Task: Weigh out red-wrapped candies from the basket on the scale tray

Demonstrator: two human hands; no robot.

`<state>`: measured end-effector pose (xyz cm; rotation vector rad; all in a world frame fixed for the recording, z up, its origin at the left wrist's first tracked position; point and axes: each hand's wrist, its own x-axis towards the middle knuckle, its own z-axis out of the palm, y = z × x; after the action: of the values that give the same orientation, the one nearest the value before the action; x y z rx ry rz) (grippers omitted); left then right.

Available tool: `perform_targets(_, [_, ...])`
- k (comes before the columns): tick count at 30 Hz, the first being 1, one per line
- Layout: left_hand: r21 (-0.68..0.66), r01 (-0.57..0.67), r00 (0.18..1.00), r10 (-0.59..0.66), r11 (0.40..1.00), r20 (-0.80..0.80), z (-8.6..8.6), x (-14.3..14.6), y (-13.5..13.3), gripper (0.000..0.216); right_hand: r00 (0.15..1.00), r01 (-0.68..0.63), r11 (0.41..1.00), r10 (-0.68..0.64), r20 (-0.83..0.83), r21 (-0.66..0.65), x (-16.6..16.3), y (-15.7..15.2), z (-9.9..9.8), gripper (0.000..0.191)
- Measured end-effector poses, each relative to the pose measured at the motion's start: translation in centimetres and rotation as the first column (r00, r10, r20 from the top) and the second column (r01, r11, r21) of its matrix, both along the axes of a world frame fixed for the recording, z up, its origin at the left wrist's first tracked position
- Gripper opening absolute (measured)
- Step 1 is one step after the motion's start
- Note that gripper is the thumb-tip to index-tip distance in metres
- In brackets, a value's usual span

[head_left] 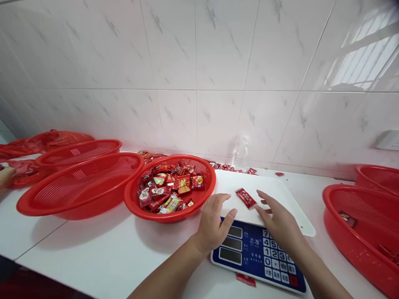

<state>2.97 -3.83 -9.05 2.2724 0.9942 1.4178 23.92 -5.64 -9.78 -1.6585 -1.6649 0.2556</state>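
Note:
A single red wrapped snack (246, 198) lies on the white pan (283, 193) of a weighing scale with a blue keypad panel (254, 257). My right hand (277, 220) is just to the right of the snack, fingers apart, a fingertip close to the wrapper's lower end; whether it touches I cannot tell. On the other side, my left hand (213, 224) hovers by the pan's left front corner with thumb and fingers spread, holding nothing. Left of it stands a red basket (131, 195) filled with mixed wrapped snacks (170, 187).
Two more red baskets (77, 211) stand on the left beside red plastic bags (56, 139). At the right is a red basket (346, 232) with a few packets inside. A clear plastic bottle (243, 149) stands by the tiled wall. Another person's hand (6, 176) shows at far left.

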Motion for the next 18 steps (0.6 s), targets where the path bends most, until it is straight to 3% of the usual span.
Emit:
perform_targets(3, [-0.027, 0.005, 1.000, -0.005, 1.000, -0.006, 0.2, 0.1, -0.2, 0.032, 0.990, -0.036, 0.997, 0.026, 0.136, 0.069, -0.3, -1.3, -1.3, 0.040])
perform_targets(6, [-0.155, -0.010, 0.993, 0.028, 0.988, 0.115, 1.0, 0.1, 0.0, 0.037, 0.968, -0.151, 0.973, 0.110, 0.224, 0.175, -0.7, -2.3, -2.5, 0.034])
perform_targets(8, [-0.262, 0.024, 0.979, 0.030, 0.965, 0.200, 2.1, -0.4, 0.5, 0.038, 0.952, -0.203, 0.954, 0.140, 0.271, 0.221, -0.8, -2.5, -3.0, 0.033])
perform_targets(10, [-0.312, 0.058, 0.984, -0.002, 0.948, 0.177, 3.6, -1.8, 1.5, 0.034, 0.948, -0.213, 0.946, 0.139, 0.287, 0.245, -0.8, -2.6, -3.3, 0.034])
perform_targets(12, [-0.300, 0.022, 1.000, -0.026, 0.954, -0.008, 5.2, -4.2, 2.8, 0.029, 0.952, -0.207, 0.945, 0.136, 0.275, 0.252, -0.7, -2.7, -3.2, 0.033])
perform_targets(14, [-0.294, -0.060, 0.957, -0.029, 0.954, -0.289, 6.6, -7.3, 4.4, 0.029, 0.956, -0.210, 0.946, 0.146, 0.254, 0.246, -0.6, -2.8, -3.1, 0.032])
perform_targets(16, [-0.353, -0.179, 0.829, -0.053, 0.918, -0.557, 7.7, -10.3, 5.9, 0.035, 0.959, -0.219, 0.945, 0.163, 0.234, 0.243, -0.5, -2.9, -3.0, 0.031])
perform_targets(18, [-0.418, -0.303, 0.633, -0.146, 0.856, -0.760, 8.3, -12.7, 7.1, 0.050, 0.961, -0.224, 0.943, 0.171, 0.217, 0.247, -0.4, -2.9, -3.0, 0.030])
